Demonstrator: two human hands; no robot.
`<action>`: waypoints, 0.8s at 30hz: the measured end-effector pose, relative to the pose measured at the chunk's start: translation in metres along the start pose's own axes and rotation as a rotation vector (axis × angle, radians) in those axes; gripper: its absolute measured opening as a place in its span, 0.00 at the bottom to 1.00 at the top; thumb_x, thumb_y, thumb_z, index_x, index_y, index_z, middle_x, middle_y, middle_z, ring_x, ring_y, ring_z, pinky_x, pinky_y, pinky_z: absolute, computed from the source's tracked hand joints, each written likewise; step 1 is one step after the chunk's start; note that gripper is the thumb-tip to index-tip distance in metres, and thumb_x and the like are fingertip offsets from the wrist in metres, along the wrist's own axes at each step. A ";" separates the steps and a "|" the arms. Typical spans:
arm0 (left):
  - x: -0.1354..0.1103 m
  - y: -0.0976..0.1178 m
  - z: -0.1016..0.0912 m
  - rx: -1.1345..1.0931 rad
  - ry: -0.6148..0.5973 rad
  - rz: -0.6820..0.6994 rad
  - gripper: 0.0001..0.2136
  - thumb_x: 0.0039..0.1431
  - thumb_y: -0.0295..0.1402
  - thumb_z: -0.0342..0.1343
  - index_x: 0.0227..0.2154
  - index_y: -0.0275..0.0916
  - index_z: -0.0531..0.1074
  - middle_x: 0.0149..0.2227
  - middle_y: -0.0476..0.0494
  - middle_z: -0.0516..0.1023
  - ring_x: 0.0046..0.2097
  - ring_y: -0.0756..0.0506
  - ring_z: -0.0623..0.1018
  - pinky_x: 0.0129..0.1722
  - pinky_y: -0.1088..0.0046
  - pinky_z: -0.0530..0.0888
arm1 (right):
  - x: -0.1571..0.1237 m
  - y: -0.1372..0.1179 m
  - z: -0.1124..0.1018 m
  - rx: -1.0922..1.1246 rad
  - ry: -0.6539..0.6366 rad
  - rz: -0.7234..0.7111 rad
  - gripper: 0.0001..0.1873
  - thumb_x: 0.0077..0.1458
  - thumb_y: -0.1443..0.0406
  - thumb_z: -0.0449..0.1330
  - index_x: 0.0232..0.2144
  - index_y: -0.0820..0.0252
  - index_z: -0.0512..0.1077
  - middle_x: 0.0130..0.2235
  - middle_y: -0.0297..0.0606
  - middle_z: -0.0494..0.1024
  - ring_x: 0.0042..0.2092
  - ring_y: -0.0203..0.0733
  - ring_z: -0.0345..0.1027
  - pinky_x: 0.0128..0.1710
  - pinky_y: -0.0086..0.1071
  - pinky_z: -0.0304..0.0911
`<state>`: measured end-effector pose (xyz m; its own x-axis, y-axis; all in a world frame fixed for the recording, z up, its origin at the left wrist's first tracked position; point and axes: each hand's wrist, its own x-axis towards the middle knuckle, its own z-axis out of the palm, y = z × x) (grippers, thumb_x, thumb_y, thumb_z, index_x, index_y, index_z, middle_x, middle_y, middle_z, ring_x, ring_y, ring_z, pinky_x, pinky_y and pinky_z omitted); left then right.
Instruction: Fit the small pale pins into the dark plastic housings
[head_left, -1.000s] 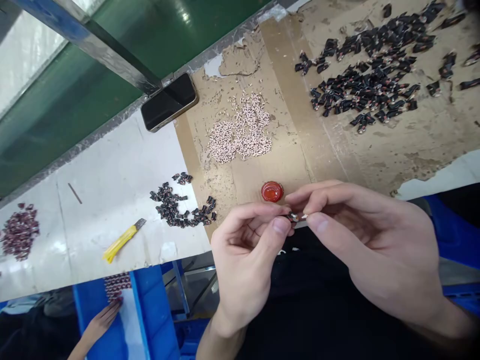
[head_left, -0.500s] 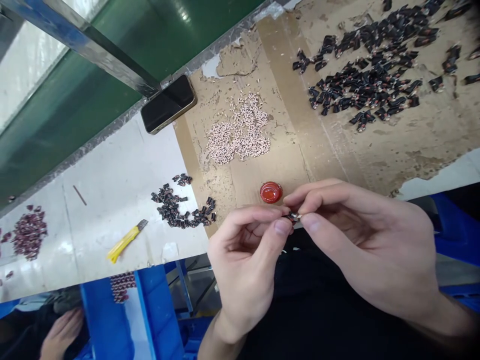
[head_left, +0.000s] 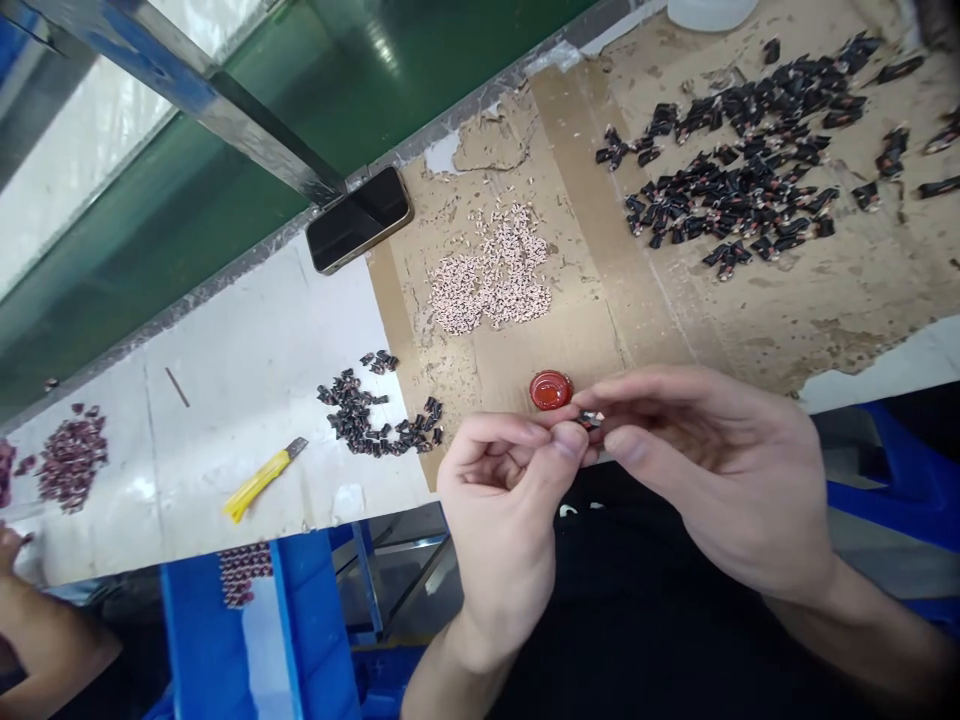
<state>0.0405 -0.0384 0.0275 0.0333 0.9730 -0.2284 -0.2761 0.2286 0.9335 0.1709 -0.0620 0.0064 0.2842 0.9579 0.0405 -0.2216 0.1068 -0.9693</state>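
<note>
My left hand [head_left: 510, 500] pinches a small black piece with a pale tip [head_left: 590, 420] between thumb and forefinger. Around that tip, my right hand [head_left: 705, 470] holds its thumb apart from its fingers, and the fingers lie close behind the piece. Just beyond the fingertips sits a small round red cap [head_left: 550, 390], glossy inside. A heap of tiny pale bits [head_left: 491, 280] lies farther back on the cardboard. Many similar black pieces [head_left: 735, 185] are spread at the right, and a smaller group of short black pieces [head_left: 360, 415] lies to the left.
A yellow utility knife [head_left: 262, 482] with its blade out and a phone [head_left: 360, 220] lie on the left. Dark red pieces [head_left: 73, 458] are heaped at the far left, near another person's arm [head_left: 45, 630]. A blue bin [head_left: 304, 620] stands below the table edge.
My right thumb has moved away from the piece's tip, opening a gap. The view has shifted slightly. At the lower left, the other person's arm has moved up to the table edge.
</note>
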 end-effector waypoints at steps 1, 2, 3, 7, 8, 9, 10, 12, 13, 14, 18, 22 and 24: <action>0.000 -0.001 0.000 -0.055 -0.005 -0.023 0.08 0.58 0.28 0.73 0.31 0.43 0.78 0.31 0.56 0.86 0.33 0.53 0.86 0.37 0.81 0.85 | -0.001 0.001 0.001 0.034 0.004 0.006 0.20 0.58 0.77 0.69 0.47 0.50 0.83 0.43 0.29 0.88 0.43 0.33 0.84 0.46 0.22 0.80; -0.001 -0.001 0.000 -0.096 -0.011 -0.040 0.08 0.58 0.28 0.73 0.31 0.43 0.78 0.32 0.56 0.87 0.34 0.54 0.86 0.38 0.82 0.84 | -0.001 0.002 0.002 0.060 0.008 0.011 0.21 0.57 0.77 0.69 0.47 0.48 0.83 0.43 0.28 0.88 0.43 0.33 0.84 0.47 0.21 0.80; -0.002 -0.002 0.000 -0.122 -0.021 -0.053 0.08 0.58 0.28 0.73 0.32 0.43 0.79 0.32 0.57 0.87 0.34 0.55 0.86 0.39 0.84 0.84 | -0.001 0.002 0.003 0.078 0.008 0.015 0.20 0.56 0.76 0.70 0.46 0.47 0.83 0.42 0.27 0.88 0.42 0.32 0.84 0.47 0.21 0.80; -0.010 -0.003 -0.001 -0.157 -0.049 -0.060 0.07 0.58 0.28 0.73 0.33 0.45 0.81 0.32 0.57 0.88 0.32 0.57 0.86 0.36 0.88 0.82 | -0.002 -0.001 0.004 0.092 0.004 -0.002 0.15 0.54 0.74 0.73 0.40 0.48 0.85 0.38 0.29 0.87 0.38 0.33 0.83 0.39 0.22 0.80; -0.012 -0.003 -0.001 -0.165 -0.051 -0.053 0.06 0.58 0.28 0.73 0.33 0.45 0.82 0.32 0.57 0.88 0.31 0.57 0.85 0.35 0.89 0.82 | -0.002 -0.002 0.004 0.087 0.003 -0.020 0.15 0.53 0.74 0.73 0.40 0.49 0.85 0.37 0.30 0.87 0.37 0.33 0.82 0.36 0.23 0.80; -0.014 -0.002 -0.001 -0.175 -0.052 -0.044 0.06 0.58 0.29 0.73 0.33 0.45 0.82 0.31 0.58 0.88 0.30 0.57 0.85 0.33 0.89 0.82 | -0.002 -0.004 0.005 0.082 0.003 -0.044 0.16 0.52 0.74 0.74 0.40 0.49 0.85 0.36 0.30 0.86 0.36 0.33 0.82 0.34 0.23 0.79; -0.017 -0.002 -0.001 -0.186 -0.052 -0.037 0.06 0.58 0.29 0.73 0.33 0.45 0.82 0.31 0.58 0.88 0.29 0.57 0.85 0.33 0.89 0.82 | -0.002 -0.006 0.005 0.073 0.003 -0.070 0.16 0.51 0.75 0.74 0.40 0.50 0.85 0.36 0.30 0.86 0.35 0.33 0.81 0.33 0.23 0.79; -0.021 -0.001 0.000 -0.210 -0.058 -0.022 0.06 0.58 0.29 0.73 0.33 0.45 0.82 0.32 0.58 0.88 0.29 0.58 0.85 0.33 0.89 0.82 | -0.004 -0.009 0.005 0.042 -0.009 -0.129 0.16 0.51 0.75 0.74 0.39 0.50 0.85 0.35 0.31 0.85 0.35 0.33 0.80 0.33 0.24 0.78; -0.023 0.000 0.000 -0.223 -0.065 -0.014 0.06 0.58 0.29 0.73 0.32 0.45 0.82 0.31 0.58 0.88 0.29 0.58 0.85 0.33 0.89 0.81 | -0.005 -0.011 0.006 0.024 -0.020 -0.158 0.17 0.51 0.76 0.73 0.40 0.51 0.85 0.35 0.32 0.85 0.35 0.34 0.80 0.32 0.25 0.78; -0.026 0.002 0.000 -0.235 -0.072 -0.006 0.06 0.58 0.29 0.73 0.32 0.45 0.82 0.31 0.57 0.88 0.29 0.58 0.85 0.33 0.90 0.81 | -0.005 -0.013 0.006 0.006 -0.032 -0.187 0.17 0.51 0.76 0.73 0.40 0.50 0.85 0.36 0.32 0.86 0.35 0.34 0.80 0.32 0.25 0.78; -0.033 0.006 0.001 -0.277 -0.074 0.031 0.06 0.59 0.28 0.72 0.32 0.44 0.81 0.29 0.58 0.87 0.28 0.58 0.85 0.33 0.90 0.81 | -0.009 -0.020 0.003 -0.064 -0.091 -0.271 0.18 0.53 0.77 0.72 0.40 0.50 0.85 0.38 0.31 0.86 0.36 0.33 0.80 0.33 0.25 0.77; -0.037 0.002 0.004 -0.321 -0.034 -0.001 0.08 0.57 0.28 0.73 0.31 0.40 0.78 0.26 0.56 0.86 0.27 0.55 0.85 0.30 0.89 0.81 | -0.017 -0.022 -0.001 -0.169 -0.123 -0.255 0.17 0.55 0.77 0.70 0.40 0.49 0.85 0.38 0.31 0.85 0.37 0.33 0.79 0.32 0.24 0.75; -0.036 -0.002 0.005 -0.305 -0.021 -0.051 0.10 0.55 0.31 0.75 0.31 0.38 0.77 0.25 0.54 0.85 0.26 0.54 0.85 0.29 0.87 0.81 | -0.021 -0.020 -0.002 -0.224 -0.101 -0.234 0.15 0.56 0.75 0.70 0.40 0.49 0.84 0.38 0.31 0.84 0.38 0.33 0.79 0.34 0.23 0.75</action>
<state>0.0447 -0.0736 0.0349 0.0736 0.9616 -0.2645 -0.5487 0.2605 0.7944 0.1711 -0.0850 0.0240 0.2067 0.9371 0.2812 0.0524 0.2764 -0.9596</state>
